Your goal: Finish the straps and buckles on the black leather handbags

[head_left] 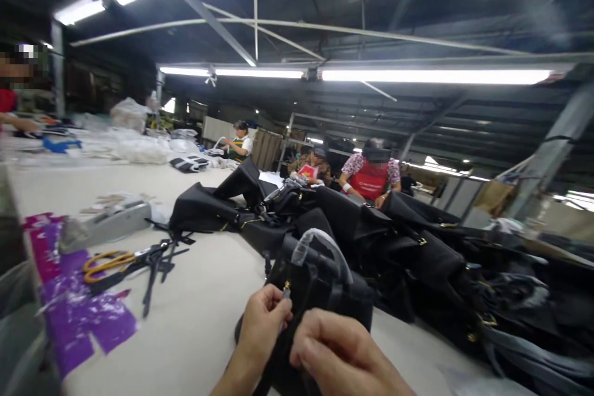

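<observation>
A black handbag (pixel 320 288) stands on the table right in front of me, its handle (pixel 320 238) wrapped in clear plastic. At the bag's left side, my left hand (pixel 266 315) pinches a small zipper pull (pixel 286 289) with gold hardware and a greyish tip. My right hand (pixel 341 346) is beside it, over the near face of the bag, with thumb and forefinger pressed together. Whatever is between those fingers, if anything, is too small or hidden to tell. The bag's lower part is covered by both hands.
Many black bags (pixel 362 216) are heaped behind and to the right. Orange-handled scissors (pixel 120 263), a grey tape dispenser (pixel 111 223) and purple tape (pixel 88 315) lie on the pale table (pixel 199 297) at left. Co-workers (pixel 371 176) sit across the table.
</observation>
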A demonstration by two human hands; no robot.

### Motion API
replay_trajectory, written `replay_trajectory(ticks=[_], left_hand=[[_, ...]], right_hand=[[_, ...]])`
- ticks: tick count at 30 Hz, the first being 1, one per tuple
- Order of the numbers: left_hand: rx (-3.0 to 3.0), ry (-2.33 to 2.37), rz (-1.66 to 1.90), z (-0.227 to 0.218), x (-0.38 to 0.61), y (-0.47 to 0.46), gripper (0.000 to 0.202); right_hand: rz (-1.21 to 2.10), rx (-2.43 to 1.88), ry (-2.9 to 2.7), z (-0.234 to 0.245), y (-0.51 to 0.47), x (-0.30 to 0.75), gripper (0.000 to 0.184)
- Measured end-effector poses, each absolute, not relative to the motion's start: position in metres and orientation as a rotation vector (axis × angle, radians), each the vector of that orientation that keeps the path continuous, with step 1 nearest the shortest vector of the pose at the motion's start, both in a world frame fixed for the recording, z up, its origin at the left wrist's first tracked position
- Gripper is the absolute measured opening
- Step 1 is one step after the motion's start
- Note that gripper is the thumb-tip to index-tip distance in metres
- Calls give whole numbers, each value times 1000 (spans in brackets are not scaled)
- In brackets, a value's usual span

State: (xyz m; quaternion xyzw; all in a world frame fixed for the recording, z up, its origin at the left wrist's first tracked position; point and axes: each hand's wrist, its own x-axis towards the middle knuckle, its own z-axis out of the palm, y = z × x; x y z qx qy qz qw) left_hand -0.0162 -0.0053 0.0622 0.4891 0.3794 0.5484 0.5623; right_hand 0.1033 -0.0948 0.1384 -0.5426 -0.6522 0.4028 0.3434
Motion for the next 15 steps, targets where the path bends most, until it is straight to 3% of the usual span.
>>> replay_trajectory(ticks=[5,15], left_hand=[[1168,846,1335,52,-16,-4,35],[1163,889,1263,54,-11,-10,32]], right_hand=[[959,-1291,-1780,148,-42,80,29],[768,-1561,-1774,118,-27,115,25]])
